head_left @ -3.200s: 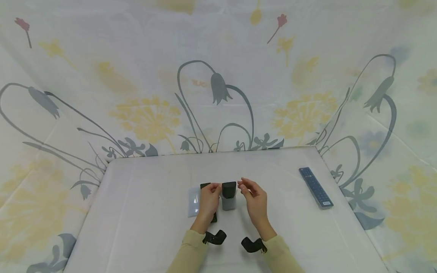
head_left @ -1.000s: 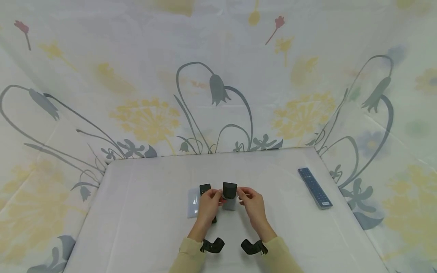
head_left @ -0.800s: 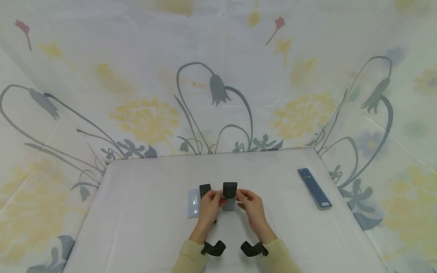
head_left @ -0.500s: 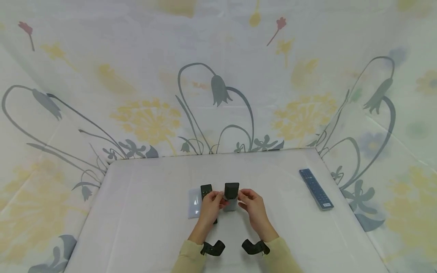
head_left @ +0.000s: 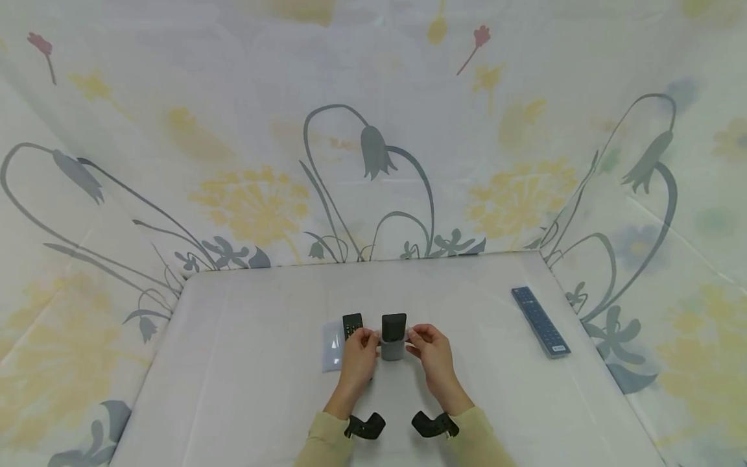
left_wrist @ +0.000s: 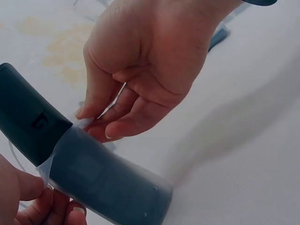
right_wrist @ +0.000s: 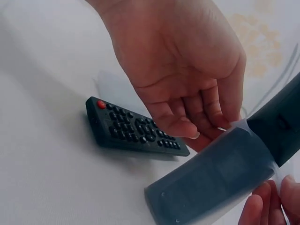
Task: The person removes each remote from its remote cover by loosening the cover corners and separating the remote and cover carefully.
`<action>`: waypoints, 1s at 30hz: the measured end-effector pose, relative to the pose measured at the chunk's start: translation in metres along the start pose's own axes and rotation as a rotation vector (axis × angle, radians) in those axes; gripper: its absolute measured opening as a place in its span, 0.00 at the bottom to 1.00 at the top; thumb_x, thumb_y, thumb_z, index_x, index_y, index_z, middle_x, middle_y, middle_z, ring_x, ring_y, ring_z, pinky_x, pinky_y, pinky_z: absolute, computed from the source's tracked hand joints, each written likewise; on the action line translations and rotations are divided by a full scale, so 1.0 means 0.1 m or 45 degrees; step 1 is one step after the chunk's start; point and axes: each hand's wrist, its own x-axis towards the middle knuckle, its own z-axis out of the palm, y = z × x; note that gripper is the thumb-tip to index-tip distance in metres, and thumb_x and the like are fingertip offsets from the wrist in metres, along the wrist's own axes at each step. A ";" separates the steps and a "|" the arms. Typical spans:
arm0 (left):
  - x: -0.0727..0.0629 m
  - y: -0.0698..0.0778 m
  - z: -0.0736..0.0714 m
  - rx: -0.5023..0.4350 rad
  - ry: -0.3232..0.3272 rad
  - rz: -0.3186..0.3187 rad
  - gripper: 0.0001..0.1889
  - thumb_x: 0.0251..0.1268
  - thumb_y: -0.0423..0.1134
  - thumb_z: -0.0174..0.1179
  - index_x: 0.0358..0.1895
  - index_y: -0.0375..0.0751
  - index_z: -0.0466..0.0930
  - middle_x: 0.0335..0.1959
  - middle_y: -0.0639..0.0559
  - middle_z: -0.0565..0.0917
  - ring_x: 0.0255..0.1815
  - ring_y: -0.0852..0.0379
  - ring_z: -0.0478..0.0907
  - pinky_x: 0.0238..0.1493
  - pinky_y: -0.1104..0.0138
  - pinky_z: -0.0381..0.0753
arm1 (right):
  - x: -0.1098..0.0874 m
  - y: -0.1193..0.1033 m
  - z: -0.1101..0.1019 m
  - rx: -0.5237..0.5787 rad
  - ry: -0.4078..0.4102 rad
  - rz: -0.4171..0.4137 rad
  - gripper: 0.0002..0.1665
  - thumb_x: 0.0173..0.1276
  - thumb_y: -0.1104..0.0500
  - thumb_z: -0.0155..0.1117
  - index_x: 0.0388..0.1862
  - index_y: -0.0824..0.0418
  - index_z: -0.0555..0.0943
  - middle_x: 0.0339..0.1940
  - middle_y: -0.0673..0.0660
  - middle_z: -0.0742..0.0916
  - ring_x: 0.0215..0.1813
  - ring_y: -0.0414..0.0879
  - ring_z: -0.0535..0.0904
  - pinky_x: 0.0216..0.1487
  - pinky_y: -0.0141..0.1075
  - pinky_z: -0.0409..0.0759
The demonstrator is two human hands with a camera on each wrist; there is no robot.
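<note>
A dark remote control (head_left: 393, 326) stands upright, its lower part inside a clear plastic sleeve (left_wrist: 105, 173) and its top sticking out. My left hand (head_left: 358, 364) pinches the sleeve's mouth at the left edge. On the opposite edge, my right hand (head_left: 434, 360) pinches the film between thumb and finger. In the left wrist view the right hand (left_wrist: 145, 65) is the large one; only the left fingers (left_wrist: 33, 206) show. The right wrist view has the left hand (right_wrist: 183, 61) large and the right fingers (right_wrist: 276, 206) at the corner.
Beside the left hand lies a small black remote (right_wrist: 136, 129) with a red button, partly over a flat clear sleeve (head_left: 331, 347). A long blue-grey remote (head_left: 540, 322) lies at the right of the white table (head_left: 245, 376). Floral cloth walls (head_left: 373, 84) surround the table.
Around three seconds ago the right hand was apart from the remote; it has since come in to the sleeve. Lately the left fingers have shifted slightly outward, showing more of the sleeved part.
</note>
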 end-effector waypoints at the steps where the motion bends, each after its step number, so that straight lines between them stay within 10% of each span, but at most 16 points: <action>1: 0.00 0.00 0.00 0.021 0.010 0.007 0.07 0.74 0.35 0.55 0.40 0.32 0.77 0.35 0.46 0.81 0.36 0.53 0.79 0.35 0.66 0.78 | 0.00 0.00 0.00 -0.005 0.005 -0.002 0.09 0.72 0.68 0.61 0.46 0.74 0.77 0.37 0.57 0.85 0.40 0.43 0.82 0.42 0.36 0.83; 30: -0.01 -0.13 0.00 0.490 0.130 0.183 0.07 0.69 0.35 0.62 0.31 0.40 0.78 0.22 0.55 0.75 0.24 0.60 0.69 0.26 0.66 0.69 | 0.07 0.27 -0.03 -0.186 -0.013 -0.131 0.16 0.69 0.75 0.57 0.55 0.75 0.80 0.37 0.59 0.82 0.35 0.43 0.79 0.37 0.32 0.82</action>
